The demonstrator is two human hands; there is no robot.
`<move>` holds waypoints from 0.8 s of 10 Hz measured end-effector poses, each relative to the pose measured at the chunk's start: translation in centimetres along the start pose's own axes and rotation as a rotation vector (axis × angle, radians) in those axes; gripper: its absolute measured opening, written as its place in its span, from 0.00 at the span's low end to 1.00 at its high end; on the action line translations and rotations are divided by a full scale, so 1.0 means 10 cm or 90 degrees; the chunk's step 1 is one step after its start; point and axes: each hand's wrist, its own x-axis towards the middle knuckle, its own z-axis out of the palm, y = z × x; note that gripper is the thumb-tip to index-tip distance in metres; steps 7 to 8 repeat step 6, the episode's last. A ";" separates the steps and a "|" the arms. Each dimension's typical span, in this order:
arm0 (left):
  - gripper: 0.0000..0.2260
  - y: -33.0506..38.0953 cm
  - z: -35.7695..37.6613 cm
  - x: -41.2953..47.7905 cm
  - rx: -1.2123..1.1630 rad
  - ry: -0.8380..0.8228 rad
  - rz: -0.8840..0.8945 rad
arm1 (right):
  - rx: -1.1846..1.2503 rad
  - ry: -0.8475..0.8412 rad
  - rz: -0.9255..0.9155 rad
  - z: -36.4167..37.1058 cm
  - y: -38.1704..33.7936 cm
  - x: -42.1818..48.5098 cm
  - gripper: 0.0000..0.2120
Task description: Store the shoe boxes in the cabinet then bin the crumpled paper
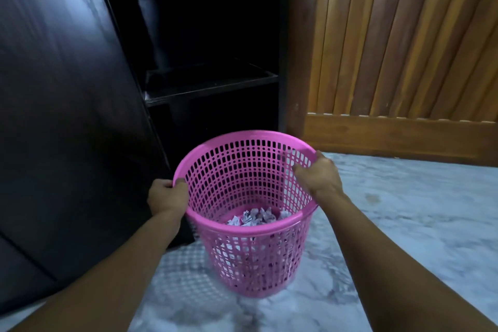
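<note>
Pink plastic bin (253, 261) should be light, I think. Its wall is full of holes and looks bendy, so the thick rim is the best place to hold. My left hand (167, 197) grips the rim on one side and my right hand (320, 175) grips the other. Crumpled paper (256, 217) lies at the bottom. The bin is just beside the dark cabinet (210, 83).

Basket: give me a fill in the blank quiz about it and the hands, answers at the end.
The basket is coloured ____. The left hand and right hand both grip its ____. At its bottom lies crumpled ____. Behind it the cabinet stands ____.
Answers: pink; rim; paper; open.
</note>
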 end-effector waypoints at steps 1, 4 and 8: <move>0.07 0.04 -0.04 0.09 0.030 0.000 0.016 | 0.006 -0.021 -0.006 0.01 -0.03 0.04 0.23; 0.12 0.19 -0.09 0.22 0.139 -0.046 0.018 | -0.074 -0.064 -0.018 -0.04 -0.16 0.07 0.23; 0.23 0.58 -0.12 0.11 0.255 -0.112 0.105 | -0.087 -0.029 -0.126 0.01 -0.47 0.07 0.31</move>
